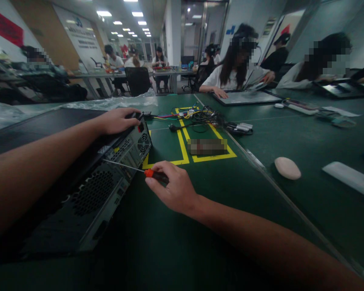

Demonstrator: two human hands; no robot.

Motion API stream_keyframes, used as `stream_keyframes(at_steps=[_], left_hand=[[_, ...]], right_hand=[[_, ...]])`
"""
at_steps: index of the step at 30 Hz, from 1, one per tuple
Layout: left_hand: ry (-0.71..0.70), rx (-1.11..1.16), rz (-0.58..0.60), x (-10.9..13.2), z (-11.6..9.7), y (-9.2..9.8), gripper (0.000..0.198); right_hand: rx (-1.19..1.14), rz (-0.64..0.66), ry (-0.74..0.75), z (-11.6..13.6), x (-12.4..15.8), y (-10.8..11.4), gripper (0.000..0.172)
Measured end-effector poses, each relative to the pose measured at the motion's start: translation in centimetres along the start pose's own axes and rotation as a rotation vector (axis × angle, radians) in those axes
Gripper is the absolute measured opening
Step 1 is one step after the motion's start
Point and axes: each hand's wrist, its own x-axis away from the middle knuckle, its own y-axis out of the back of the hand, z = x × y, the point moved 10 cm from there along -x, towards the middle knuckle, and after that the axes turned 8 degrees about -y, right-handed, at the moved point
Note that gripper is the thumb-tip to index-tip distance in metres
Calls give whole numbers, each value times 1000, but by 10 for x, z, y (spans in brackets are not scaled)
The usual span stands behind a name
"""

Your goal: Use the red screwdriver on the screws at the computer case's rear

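A black computer tower [48,117] lies on its side at the left, its metal back panel [121,178] with fan grilles turned toward the right. My left hand [119,120] rests on the tower's upper edge near the power supply end, fingers stretched out. In my right hand [176,188] is a screwdriver [148,173] with an orange and dark handle, fingers wrapped round it. Its long thin shaft points left, and the tip meets the back panel near the upper edge. Whether the tip sits in a screw is too small to tell.
Tangled cables [206,117] lie beyond the tower by yellow tape rectangles [185,149]. A blurred-out object [206,146] sits in one. Right are a pale oval object [287,168] and a white bar [350,178]. Clear plastic wrap [124,101] lies behind. Across the table, people handle flat panels [245,97].
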Motion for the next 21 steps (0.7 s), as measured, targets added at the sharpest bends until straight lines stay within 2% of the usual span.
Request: stream_keyframes(at_steps=[8,16,21], left_hand=[[-11,4,0,0,1,-1,91],[-17,1,-15,-2,2,-2,92],[-5,-4,-14,-1,3,-2,92]], right_hand=[[69,-21,24,2,0,1,35],[40,22,5,3,0,0,38],[51,19,24,3,-1,-2,24]])
